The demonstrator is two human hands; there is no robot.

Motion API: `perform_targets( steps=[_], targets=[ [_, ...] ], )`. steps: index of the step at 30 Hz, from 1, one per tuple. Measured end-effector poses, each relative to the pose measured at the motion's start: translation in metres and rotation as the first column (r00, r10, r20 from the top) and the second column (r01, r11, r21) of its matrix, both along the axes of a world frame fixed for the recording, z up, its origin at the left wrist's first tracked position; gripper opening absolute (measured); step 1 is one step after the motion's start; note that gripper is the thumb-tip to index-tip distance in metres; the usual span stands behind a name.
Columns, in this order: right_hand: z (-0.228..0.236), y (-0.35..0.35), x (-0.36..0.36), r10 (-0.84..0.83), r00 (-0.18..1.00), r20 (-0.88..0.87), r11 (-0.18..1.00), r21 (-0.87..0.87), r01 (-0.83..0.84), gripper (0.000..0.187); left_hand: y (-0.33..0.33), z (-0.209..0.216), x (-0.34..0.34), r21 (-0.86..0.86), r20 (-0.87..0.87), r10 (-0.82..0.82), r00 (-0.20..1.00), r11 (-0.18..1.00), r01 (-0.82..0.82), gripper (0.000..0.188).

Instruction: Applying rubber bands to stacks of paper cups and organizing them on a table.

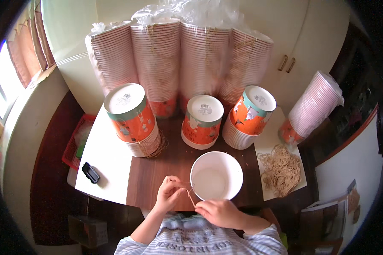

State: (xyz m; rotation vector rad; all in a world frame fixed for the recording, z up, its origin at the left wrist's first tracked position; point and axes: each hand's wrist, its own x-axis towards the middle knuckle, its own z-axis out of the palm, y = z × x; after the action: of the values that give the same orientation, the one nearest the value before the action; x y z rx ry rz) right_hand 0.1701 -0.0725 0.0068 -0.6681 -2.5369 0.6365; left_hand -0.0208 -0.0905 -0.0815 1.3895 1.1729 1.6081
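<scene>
At the tabletop's (144,182) near edge, both hands are raised in front of a white-and-grey striped shirt (191,238). The left hand (169,194) is tipped upward, with its thumb and index finger together on a thin tan fibre cord (192,198). The right hand (219,213) comes in from the right, its back turned up, thumb and forefinger pinched on the same cord. Its other fingers curl under and are hidden. The cord slants between the hands, just left of a smooth white round bucket (234,168) that stands mouth up close to the near edge. The right hand covers part of the bucket's lower rim; whether they touch cannot be told.

Toward the near right corner lies a tangled, crinkly heap of tan cord (283,172). Near the left edge is a small glossy black plastic tray (90,173).

Across the middle stand three upturned orange paper buckets with teal bands, left (134,121), centre (201,123) and right (250,114); the print on their bases is too small to read. Loose strands (157,144) hang at the left one.

Along the far edge rise four tall nested bucket stacks (155,63) in crumpled clear plastic, their lower parts partly hidden. Another wrapped stack (314,108) leans by the far right corner.
</scene>
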Motion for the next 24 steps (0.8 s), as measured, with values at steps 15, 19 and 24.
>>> perform_targets(
  steps=[15,19,24],
  targets=[
    [-0.114,0.013,0.006,0.129,0.962,0.242,0.992,-0.025,-0.126,0.01,-0.028,-0.04,0.017,-0.464,0.311,-0.086,0.946,0.855,0.231,0.012],
    [-0.108,0.042,0.012,0.021,0.958,0.285,0.999,-0.042,-0.01,0.009,-0.029,-0.041,0.021,-0.464,0.295,-0.087,0.952,0.858,0.222,0.012],
    [-0.098,0.033,0.012,0.009,0.972,0.236,0.993,-0.118,0.019,0.011,-0.024,-0.036,0.028,-0.47,0.227,-0.098,0.969,0.86,0.197,0.014]
  ],
)
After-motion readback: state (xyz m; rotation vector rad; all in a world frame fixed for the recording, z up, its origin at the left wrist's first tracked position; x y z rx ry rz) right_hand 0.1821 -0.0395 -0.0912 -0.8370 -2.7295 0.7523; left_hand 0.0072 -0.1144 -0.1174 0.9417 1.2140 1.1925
